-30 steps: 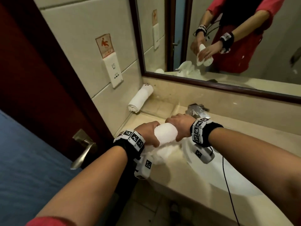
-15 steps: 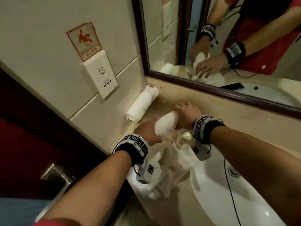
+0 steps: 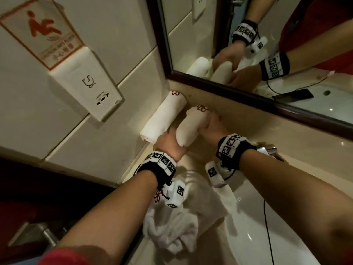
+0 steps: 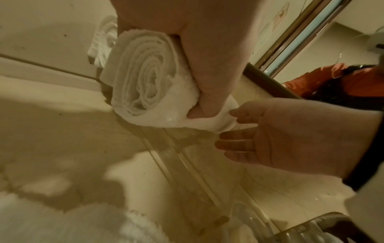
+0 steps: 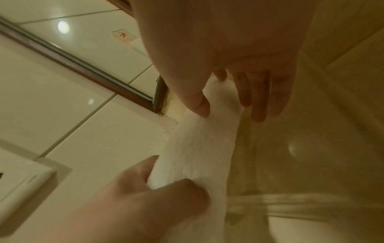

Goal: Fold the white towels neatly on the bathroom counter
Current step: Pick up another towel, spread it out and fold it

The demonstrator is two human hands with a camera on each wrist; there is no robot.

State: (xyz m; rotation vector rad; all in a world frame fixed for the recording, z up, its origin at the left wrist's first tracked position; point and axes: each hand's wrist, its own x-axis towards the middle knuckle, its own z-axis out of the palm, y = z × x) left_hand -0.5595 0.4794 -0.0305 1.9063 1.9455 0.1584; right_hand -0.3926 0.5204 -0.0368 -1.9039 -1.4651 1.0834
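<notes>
A rolled white towel lies in the counter's back left corner, along the wall. Just to its right is a second rolled towel with a red emblem at its far end. My left hand grips the near end of this second roll, thumb curled round it. My right hand lies at the roll's right side with straight fingers and its thumb resting on the cloth. I cannot tell whether the roll touches the counter. A crumpled heap of white towels lies at the counter's front edge, under my left wrist.
The white sink basin fills the right of the counter, with the faucet behind my right wrist. A dark-framed mirror runs along the back. A socket plate hangs on the left wall, and a door handle is lower left.
Both hands have carried the rolled towel from above the basin's left edge back to the corner, beside the first roll. The loose towels stay at the front.
</notes>
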